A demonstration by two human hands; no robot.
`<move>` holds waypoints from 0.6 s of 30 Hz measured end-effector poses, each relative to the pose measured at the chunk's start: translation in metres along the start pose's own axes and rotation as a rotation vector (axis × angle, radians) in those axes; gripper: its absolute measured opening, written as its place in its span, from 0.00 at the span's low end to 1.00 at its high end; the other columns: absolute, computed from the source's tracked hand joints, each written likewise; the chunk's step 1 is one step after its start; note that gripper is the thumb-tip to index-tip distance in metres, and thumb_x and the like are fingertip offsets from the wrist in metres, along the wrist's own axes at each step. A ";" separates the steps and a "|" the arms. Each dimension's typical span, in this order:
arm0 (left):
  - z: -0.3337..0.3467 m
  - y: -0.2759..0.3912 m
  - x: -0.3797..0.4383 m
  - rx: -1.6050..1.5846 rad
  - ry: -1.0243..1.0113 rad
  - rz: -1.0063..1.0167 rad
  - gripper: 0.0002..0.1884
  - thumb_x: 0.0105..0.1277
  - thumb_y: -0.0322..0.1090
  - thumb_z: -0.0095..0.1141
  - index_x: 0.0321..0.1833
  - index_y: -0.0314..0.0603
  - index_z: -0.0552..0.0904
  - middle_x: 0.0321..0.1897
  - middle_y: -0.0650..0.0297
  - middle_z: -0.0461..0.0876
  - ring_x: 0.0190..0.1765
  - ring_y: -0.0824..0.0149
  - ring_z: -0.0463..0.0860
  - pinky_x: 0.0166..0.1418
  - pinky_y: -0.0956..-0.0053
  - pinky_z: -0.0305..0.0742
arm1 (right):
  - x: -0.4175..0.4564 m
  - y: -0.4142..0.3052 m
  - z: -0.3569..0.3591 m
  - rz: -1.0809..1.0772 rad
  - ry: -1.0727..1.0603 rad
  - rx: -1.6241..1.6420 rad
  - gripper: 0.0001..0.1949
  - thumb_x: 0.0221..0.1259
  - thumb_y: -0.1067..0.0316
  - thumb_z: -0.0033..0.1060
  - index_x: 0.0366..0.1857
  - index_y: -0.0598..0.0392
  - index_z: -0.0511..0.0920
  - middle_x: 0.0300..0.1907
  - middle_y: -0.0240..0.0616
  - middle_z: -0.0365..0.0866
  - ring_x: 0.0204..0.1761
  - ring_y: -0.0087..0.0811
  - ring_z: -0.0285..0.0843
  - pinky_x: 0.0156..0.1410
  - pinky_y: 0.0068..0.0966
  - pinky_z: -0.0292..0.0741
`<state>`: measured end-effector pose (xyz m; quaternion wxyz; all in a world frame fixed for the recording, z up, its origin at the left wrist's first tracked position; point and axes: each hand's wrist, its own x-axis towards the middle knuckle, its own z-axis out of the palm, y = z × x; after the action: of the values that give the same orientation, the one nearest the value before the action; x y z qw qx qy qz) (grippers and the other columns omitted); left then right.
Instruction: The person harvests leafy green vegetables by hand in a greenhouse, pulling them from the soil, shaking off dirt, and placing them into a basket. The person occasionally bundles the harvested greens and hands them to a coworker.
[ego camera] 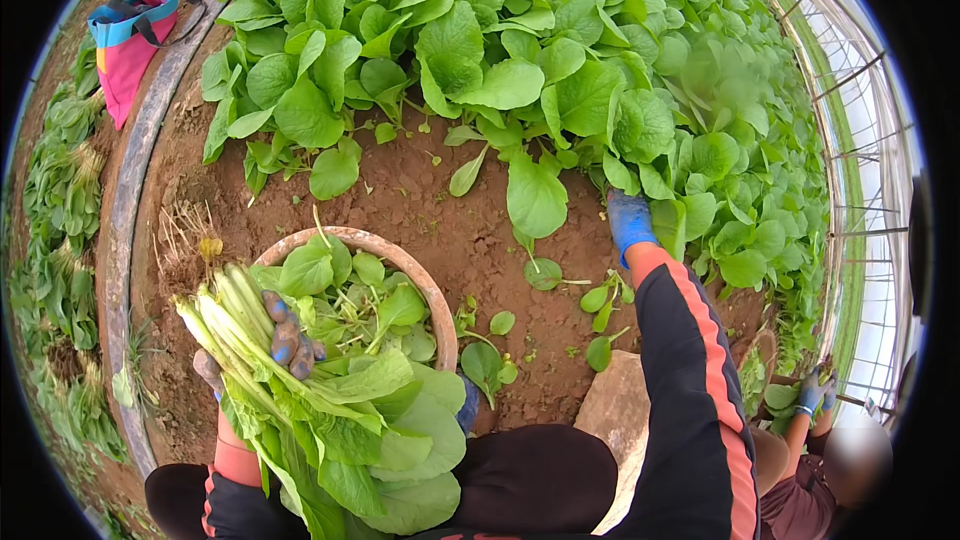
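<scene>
My left hand (289,334), in a soiled blue glove, grips a bunch of leafy greens (360,420) by its pale stems. The leaves hang down over my lap. Just beyond the bunch is a round basin (442,315) with a worn rim, holding loose leaves. My right hand (631,221), also in a blue glove, reaches in at the base of the growing leafy greens (585,97). Leaves hide its fingertips, so whether it holds a stem is not visible.
Loose leaves (544,274) lie on the bare soil (420,195). A pink and blue bag (135,45) stands by a curved edging strip (131,225). Bundled greens (71,202) lie left of it. A co-worker's gloved hands (816,390) are at right, near the greenhouse wall (874,240).
</scene>
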<state>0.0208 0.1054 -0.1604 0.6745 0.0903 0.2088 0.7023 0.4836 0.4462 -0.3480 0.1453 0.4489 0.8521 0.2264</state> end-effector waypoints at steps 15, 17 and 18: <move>-0.007 -0.008 0.016 -0.053 0.073 -0.063 0.42 0.35 0.50 0.62 0.57 0.34 0.72 0.30 0.54 0.79 0.31 0.53 0.81 0.45 0.62 0.74 | 0.031 0.015 0.010 0.032 -0.525 -0.071 0.20 0.67 0.56 0.45 0.60 0.48 0.72 0.63 0.35 0.72 0.67 0.35 0.66 0.67 0.36 0.66; -0.002 -0.005 0.018 -0.034 0.072 -0.071 0.42 0.35 0.50 0.62 0.57 0.34 0.72 0.30 0.53 0.79 0.30 0.53 0.81 0.44 0.62 0.74 | 0.029 0.017 0.004 0.040 -0.557 -0.045 0.19 0.67 0.58 0.45 0.59 0.49 0.73 0.62 0.37 0.73 0.64 0.36 0.69 0.64 0.37 0.68; -0.001 -0.004 0.017 -0.024 0.074 -0.073 0.42 0.35 0.50 0.62 0.56 0.34 0.72 0.30 0.53 0.79 0.30 0.54 0.80 0.44 0.63 0.74 | 0.030 0.014 0.001 0.061 -0.570 -0.022 0.18 0.67 0.59 0.44 0.58 0.50 0.74 0.61 0.38 0.75 0.62 0.38 0.71 0.62 0.38 0.69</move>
<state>0.0233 0.1224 -0.1657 0.6925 0.0486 0.2284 0.6826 0.4775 0.4780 -0.3428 0.3769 0.5183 0.7605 0.1045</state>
